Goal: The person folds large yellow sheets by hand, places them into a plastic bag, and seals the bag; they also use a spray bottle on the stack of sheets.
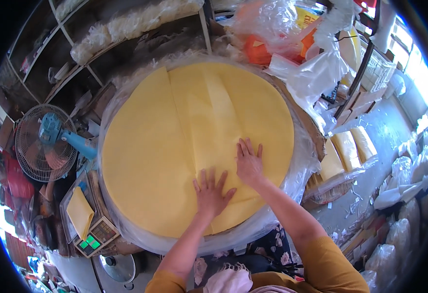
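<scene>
Both hands flat: left hand point(210, 193) and right hand point(249, 163), fingers point(247, 146) spread, gripping nothing, pressing big round yellow sheet point(165, 146); folded strip point(209, 112) beyond fingertips, clear plastic point(302, 166) rightward.

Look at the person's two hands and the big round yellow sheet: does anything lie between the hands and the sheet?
Nothing visible does. The left hand and the right hand both lie flat, fingers spread, directly on the folded strip on top of the round yellow sheet. The clear plastic shows only around the sheet's edge.
</scene>
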Demonstrator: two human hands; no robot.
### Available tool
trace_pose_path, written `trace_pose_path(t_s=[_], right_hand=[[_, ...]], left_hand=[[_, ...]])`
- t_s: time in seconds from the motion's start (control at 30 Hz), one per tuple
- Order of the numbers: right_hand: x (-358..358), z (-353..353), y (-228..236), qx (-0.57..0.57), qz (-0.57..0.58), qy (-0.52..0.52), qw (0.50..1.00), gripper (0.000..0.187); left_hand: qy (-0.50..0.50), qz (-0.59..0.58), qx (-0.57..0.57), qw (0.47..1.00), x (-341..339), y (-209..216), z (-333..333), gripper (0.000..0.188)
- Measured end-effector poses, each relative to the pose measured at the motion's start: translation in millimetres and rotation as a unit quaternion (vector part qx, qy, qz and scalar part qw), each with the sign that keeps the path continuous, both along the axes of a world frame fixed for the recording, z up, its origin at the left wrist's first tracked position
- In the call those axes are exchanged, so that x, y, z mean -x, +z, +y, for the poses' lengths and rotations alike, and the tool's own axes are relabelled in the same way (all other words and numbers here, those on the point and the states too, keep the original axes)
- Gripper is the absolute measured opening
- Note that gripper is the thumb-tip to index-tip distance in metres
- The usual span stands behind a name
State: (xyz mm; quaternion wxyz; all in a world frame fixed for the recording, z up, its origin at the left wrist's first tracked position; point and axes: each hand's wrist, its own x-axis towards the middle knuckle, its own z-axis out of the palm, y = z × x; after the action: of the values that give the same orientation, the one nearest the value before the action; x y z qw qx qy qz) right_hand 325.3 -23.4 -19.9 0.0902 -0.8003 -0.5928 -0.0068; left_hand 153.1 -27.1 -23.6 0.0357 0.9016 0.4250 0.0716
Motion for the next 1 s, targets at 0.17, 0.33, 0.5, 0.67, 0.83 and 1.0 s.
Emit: trace_pose_path(t_s=[0.17,0.33,0.5,0.67,0.83,1.0], right_hand=[[-14.4,4.6,-15.7,-0.057,-0.013,0.033,0.998,0.052],[-15.1,8.7,-1.9,0.029,0.02,0.03,0.999,0.055],[-35.1,9.7,-12.1,-0.024,-0.009,0.07,0.997,0.053],[-76.7,63.3,21.5,-0.003,0.147,-0.024,0.989,0.038],[-100.1,141.0,43.4,-0.043,0.331,-0.104,0.937,0.027],[-114.6,170.5,28.9,0.05,0.5,-0.148,0.852,0.02]], left_hand=[[-0.006,0.008,0.032,0.999,-2.7,8.5,0.4,0.063],[0.004,-0.031,0.026,0.999,-12.5,19.5,23.7,0.062],[-0.06,-0.01,0.038,0.997,-18.4,8.4,32.3,0.055],[0.081,-0.207,0.064,0.973,-35.0,12.9,147.7,0.042],[0.24,-0.378,0.313,0.837,-62.2,12.5,257.8,0.026],[0.242,-0.38,0.383,0.806,-64.8,-10.9,296.6,0.015]])
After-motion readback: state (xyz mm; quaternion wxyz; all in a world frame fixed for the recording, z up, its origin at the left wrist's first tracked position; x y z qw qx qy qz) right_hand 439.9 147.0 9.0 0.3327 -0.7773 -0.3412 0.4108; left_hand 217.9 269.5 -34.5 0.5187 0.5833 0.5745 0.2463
